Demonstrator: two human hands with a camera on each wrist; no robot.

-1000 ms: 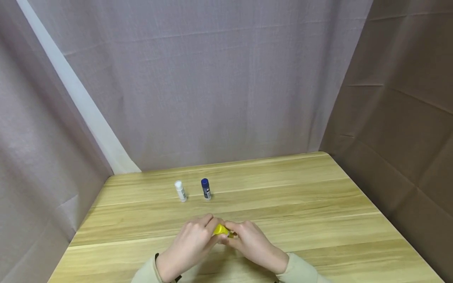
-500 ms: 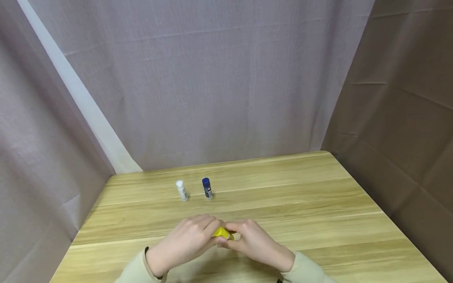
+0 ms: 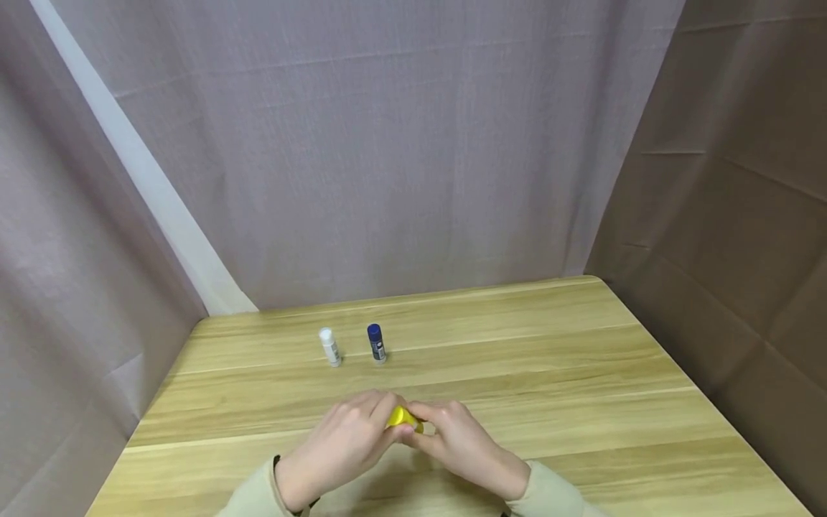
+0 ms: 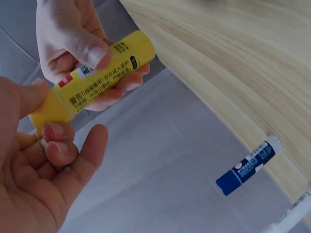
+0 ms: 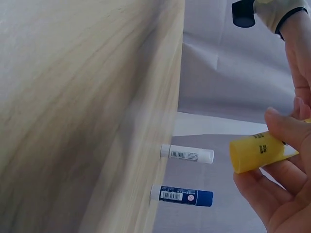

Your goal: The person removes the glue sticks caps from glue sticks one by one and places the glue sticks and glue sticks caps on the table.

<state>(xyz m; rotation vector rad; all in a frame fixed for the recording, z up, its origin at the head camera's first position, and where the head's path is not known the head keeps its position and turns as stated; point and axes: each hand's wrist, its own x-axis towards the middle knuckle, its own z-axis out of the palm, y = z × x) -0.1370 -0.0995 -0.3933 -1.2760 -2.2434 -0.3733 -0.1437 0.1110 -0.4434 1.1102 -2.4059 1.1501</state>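
Observation:
A yellow glue stick (image 4: 104, 73) with black print and a small red mark is held between both hands above the table. My left hand (image 3: 349, 434) pinches its cap end between thumb and fingers. On the printed body, my right hand (image 3: 461, 449) has its thumb on one side and fingers on the other. The right wrist view shows the round yellow base (image 5: 235, 155) pointing out past the right fingers. In the head view the hands cover much of the stick. The cap sits against the body with a thin seam between them.
A white glue stick (image 3: 330, 347) and a blue-capped glue stick (image 3: 377, 344) stand upright, side by side, beyond the hands on the wooden table (image 3: 549, 359). Grey curtains (image 3: 413, 158) hang behind the far edge and at the left; a brown one (image 3: 730, 215) hangs at the right.
Both hands keep hold of the yellow glue stick in nearly the same place. My left wrist has swung slightly outward to the left, and the stick's tilt has shifted a little.

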